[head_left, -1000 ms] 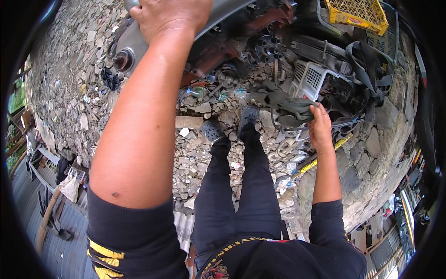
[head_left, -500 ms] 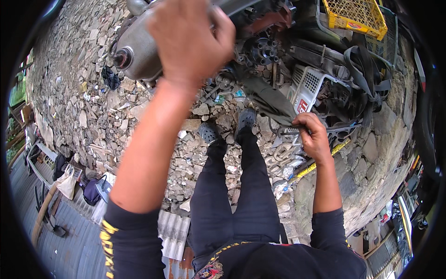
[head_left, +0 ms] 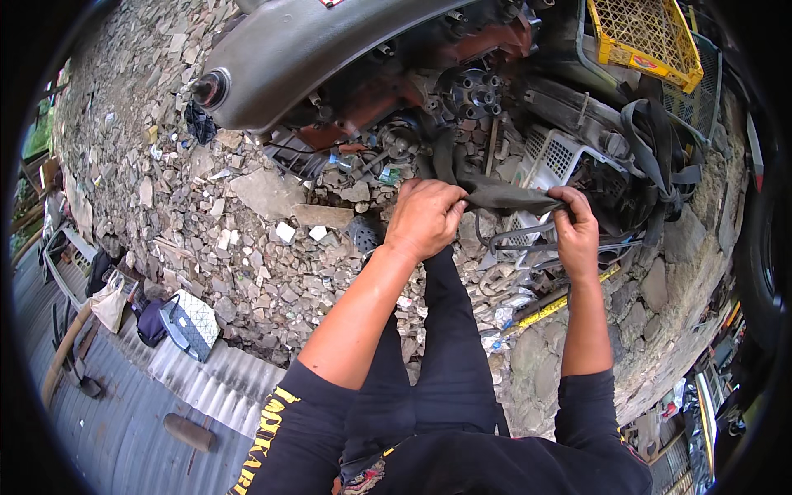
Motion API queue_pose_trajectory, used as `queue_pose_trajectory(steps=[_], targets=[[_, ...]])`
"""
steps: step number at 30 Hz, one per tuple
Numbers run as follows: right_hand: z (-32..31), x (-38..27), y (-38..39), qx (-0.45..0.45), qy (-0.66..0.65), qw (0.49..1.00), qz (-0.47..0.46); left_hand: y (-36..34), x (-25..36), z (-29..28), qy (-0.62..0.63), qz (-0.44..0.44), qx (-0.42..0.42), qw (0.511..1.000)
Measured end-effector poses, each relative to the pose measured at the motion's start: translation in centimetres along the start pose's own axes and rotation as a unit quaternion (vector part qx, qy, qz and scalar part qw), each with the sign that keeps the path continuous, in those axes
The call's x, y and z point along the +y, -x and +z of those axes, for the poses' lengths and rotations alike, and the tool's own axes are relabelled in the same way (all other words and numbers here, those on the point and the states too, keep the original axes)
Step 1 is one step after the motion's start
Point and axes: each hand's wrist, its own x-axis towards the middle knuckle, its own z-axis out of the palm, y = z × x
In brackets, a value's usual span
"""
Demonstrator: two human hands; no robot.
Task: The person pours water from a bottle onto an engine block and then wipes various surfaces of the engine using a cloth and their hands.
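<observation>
A dark olive, cloth-like strip [head_left: 507, 196] is stretched between my two hands at about knee height. Its right end is pinched by the fingertips of my right hand [head_left: 577, 229]. My left hand [head_left: 424, 218] is closed on the strip further left, its fingers partly hidden behind the knuckles. Beyond the left hand, more dark material hangs toward the engine parts. Just ahead lies a large engine with a grey cover [head_left: 301, 62] and a reddish block [head_left: 363, 115]. A round, bolted hub [head_left: 472, 91] shows at its right side.
A white plastic crate [head_left: 554, 157] with dark straps [head_left: 648, 136] stands to the right, below a yellow crate [head_left: 648, 41]. Broken stones [head_left: 272, 285] cover the ground. Bags [head_left: 191, 324] and corrugated sheets [head_left: 219, 384] lie at the lower left; a stone wall edge [head_left: 635, 330] runs along the right.
My left hand has come down from above the engine cover and taken hold of the strip. The strip, which sloped down to my right hand, now runs nearly level between both hands.
</observation>
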Motion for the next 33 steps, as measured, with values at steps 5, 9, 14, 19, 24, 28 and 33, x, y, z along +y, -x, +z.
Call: queue_pose_trajectory(steps=[5, 9, 14, 19, 24, 28, 33], targets=[[3.8, 2.1, 2.2, 0.105, 0.044, 0.989, 0.097, -0.3, 0.3, 0.6, 0.354, -0.222, -0.025, 0.908], [8.0, 2.9, 3.8, -0.069, -0.072, 0.986, 0.133, -0.9, 0.7, -0.3, 0.576, -0.265, 0.023, 0.773], [11.7, 5.1, 3.0, -0.130, 0.012, 0.986, 0.099, -0.8, 1.0, -1.6, 0.661, -0.285, 0.015, 0.695], [11.2, 6.4, 1.3, -0.171, 0.088, 0.981, 0.041, -0.2, 1.1, -2.6, 0.675, -0.279, 0.020, 0.683], [4.9, 7.0, 1.7, -0.114, 0.078, 0.988, 0.066, 0.1, -0.7, -1.7, 0.547, -0.240, 0.060, 0.799], [0.7, 5.9, 3.0, -0.074, -0.018, 0.978, 0.197, -0.7, -0.8, 0.3, 0.282, -0.213, 0.111, 0.929], [0.5, 2.8, 2.1, -0.018, -0.378, 0.896, 0.234, -1.3, 1.6, 3.0, 0.050, -0.165, 0.178, 0.969]])
